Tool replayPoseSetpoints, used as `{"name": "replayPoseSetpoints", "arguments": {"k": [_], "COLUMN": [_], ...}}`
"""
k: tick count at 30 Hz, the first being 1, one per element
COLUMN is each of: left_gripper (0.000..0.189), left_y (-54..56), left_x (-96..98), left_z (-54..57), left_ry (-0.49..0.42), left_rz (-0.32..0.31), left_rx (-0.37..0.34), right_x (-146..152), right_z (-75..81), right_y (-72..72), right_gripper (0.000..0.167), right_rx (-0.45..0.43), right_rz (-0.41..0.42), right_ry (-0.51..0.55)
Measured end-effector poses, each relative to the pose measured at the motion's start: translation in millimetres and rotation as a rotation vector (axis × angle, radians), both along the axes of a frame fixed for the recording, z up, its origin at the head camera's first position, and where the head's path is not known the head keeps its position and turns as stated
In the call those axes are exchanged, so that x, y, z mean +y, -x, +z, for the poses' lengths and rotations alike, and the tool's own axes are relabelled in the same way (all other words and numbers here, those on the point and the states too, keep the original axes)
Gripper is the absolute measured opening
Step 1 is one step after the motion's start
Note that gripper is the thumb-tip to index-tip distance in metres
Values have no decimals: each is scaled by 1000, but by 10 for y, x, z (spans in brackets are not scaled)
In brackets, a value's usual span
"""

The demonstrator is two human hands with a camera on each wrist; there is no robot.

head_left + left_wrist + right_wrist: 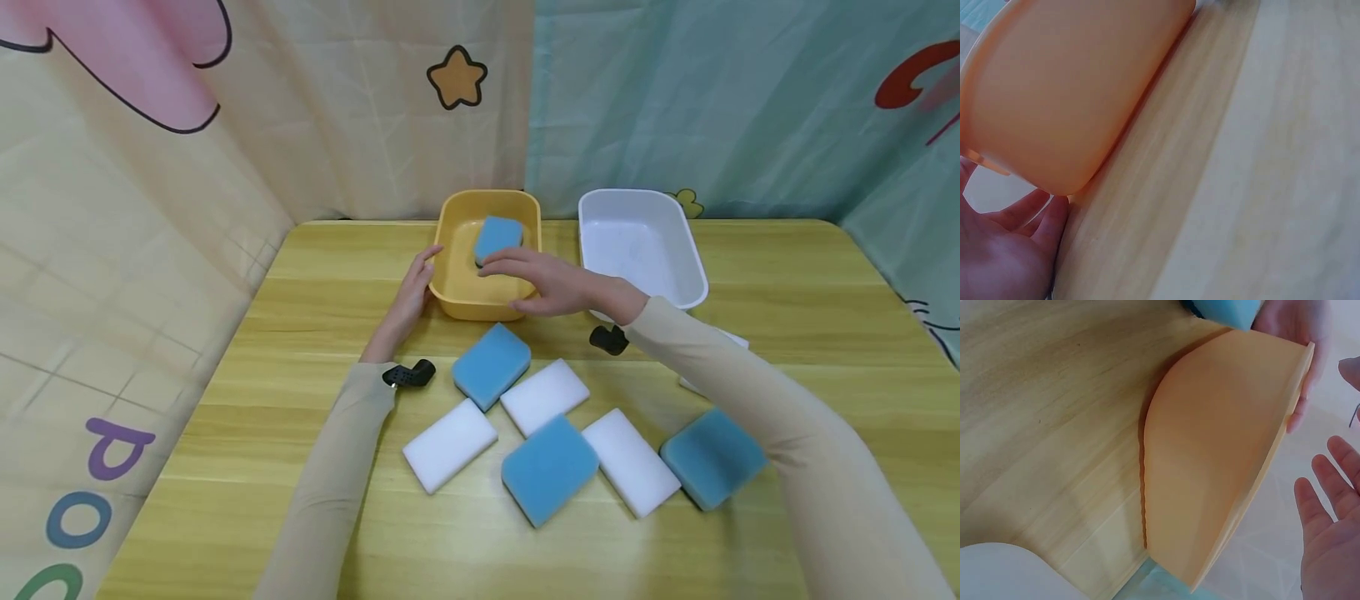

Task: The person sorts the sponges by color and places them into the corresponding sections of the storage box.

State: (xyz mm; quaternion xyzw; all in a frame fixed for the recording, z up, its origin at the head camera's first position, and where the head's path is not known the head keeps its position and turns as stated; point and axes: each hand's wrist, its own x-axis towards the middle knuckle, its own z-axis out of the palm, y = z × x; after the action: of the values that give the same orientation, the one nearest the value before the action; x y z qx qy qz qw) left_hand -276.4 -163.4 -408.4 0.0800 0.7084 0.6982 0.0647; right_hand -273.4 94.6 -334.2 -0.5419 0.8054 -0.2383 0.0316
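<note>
Inside the yellow bin (487, 310) lies a blue sponge (497, 237) with a dark underside. My right hand (551, 283) hovers over the bin's right side, fingers extended and apart from the sponge. The right wrist view shows the same hand (1335, 531) with spread fingers and nothing in them. On the bin's left side, my left hand (408, 300) touches the wall near the rim. Seen from the left wrist, the left hand's fingers (1052, 222) reach along the bin's outer end.
A white bin (637, 242) stands to the right of the yellow one. Nearer on the wooden table (300, 367) lie blue sponges (551, 471) and white sponges (450, 444). Another white piece (690, 385) is partly hidden under the right forearm. Printed curtains (375, 125) hang behind the table.
</note>
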Motion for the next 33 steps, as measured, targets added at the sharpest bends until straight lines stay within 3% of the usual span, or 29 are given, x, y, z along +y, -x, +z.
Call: {"name": "replayPoseSetpoints", "arguments": {"k": [7,20,33], "left_gripper": [45,46,46], "left_y": [-43,-3,-5], "left_x": [19,6,12], "left_z": [79,3,9], "left_ry": [-3,11,1], "left_rz": [-15,-10,-12], "left_rx": [-14,24,21], "right_x": [33,-5,19], "right_z": [-23,-88,-123], "right_y": [-53,-188,-255], "right_gripper": [52,49,49], "right_rx": [-1,30,5], "right_rz": [24,93,116], "right_ry": [32,124,130]}}
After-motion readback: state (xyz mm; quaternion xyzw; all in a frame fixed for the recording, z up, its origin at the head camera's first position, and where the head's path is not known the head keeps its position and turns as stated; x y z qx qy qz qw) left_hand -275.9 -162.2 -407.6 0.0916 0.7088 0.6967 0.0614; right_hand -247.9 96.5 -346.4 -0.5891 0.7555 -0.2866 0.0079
